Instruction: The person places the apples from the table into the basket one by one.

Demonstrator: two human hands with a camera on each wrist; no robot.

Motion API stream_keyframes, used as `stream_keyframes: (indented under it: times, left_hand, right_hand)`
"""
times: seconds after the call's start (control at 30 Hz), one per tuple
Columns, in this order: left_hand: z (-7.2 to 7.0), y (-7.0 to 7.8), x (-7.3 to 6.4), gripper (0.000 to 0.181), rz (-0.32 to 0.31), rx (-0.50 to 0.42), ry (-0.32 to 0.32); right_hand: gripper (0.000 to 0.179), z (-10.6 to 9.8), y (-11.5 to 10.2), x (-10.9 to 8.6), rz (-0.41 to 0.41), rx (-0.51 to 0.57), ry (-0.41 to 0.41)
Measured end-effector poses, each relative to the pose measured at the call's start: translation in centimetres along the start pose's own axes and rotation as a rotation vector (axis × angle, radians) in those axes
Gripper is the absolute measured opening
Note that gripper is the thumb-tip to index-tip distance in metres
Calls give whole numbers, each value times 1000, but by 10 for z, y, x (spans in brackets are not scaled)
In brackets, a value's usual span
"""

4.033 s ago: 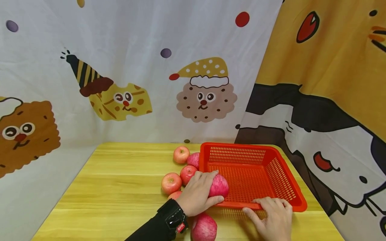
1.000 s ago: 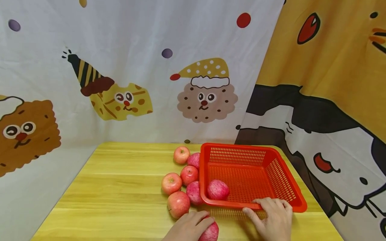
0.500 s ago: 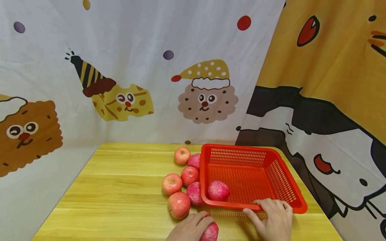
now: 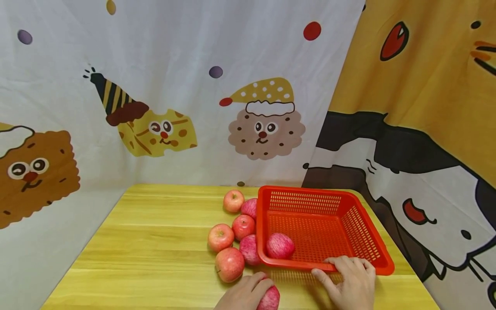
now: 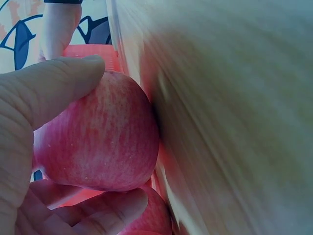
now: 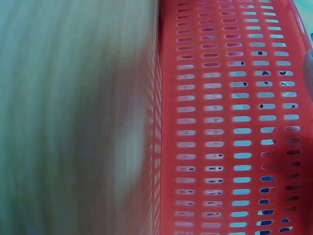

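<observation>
At the near edge of the head view my left hand [image 4: 244, 292] grips a pink-red apple [image 4: 270, 299]. Its thumb and fingers lie on opposite sides of this apple [image 5: 105, 132] in the left wrist view, and the fruit sits against the tabletop. My right hand [image 4: 350, 282] holds the front rim of a red plastic basket [image 4: 298, 263], fingers over the rim and thumb on the outside. One apple [image 4: 280, 246] lies inside the basket at its front left corner. The basket's slotted wall [image 6: 225, 127] fills much of the right wrist view.
Several apples stand left of the basket, among them a paler apple [image 4: 230, 264] nearest the left hand and another apple [image 4: 234, 201] at the back. They rest on a wooden table [image 4: 155, 241]. A printed curtain [image 4: 174, 51] hangs behind.
Four seconds ago my left hand held an apple over the basket's left rim; that apple now lies inside. The hand has moved back toward me to another apple. The right hand stays put.
</observation>
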State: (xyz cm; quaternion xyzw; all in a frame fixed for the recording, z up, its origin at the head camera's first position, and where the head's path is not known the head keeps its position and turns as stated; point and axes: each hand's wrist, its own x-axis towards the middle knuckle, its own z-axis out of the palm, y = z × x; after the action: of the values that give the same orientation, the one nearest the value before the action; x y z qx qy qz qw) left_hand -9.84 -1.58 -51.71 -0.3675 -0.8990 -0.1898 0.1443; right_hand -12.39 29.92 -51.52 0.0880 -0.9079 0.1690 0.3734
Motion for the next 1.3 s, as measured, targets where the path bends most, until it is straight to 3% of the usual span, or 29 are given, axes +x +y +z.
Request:
stream_keyframes:
  times: [0.23, 0.7, 1.0, 1.17, 1.3]
  left_hand:
    - [-2, 0, 0, 57, -42, -28, -43]
    - [-4, -6, -3, 53, 43, -56, 38]
    - [-34, -5, -1, 56, 79, -93, 45]
    - [-57, -5, 1, 66, 19, -146, 35]
    - [-68, -11, 7, 78, 8, -120, 132]
  right_hand:
    - [46, 1, 0, 0, 1, 5, 6]
    - [44, -1, -3, 0, 33, -13, -22]
    - [44, -1, -1, -1, 24, -11, -17]
    - [44, -1, -3, 0, 33, -15, -25]
    - [44, -1, -3, 0, 28, -11, -18]
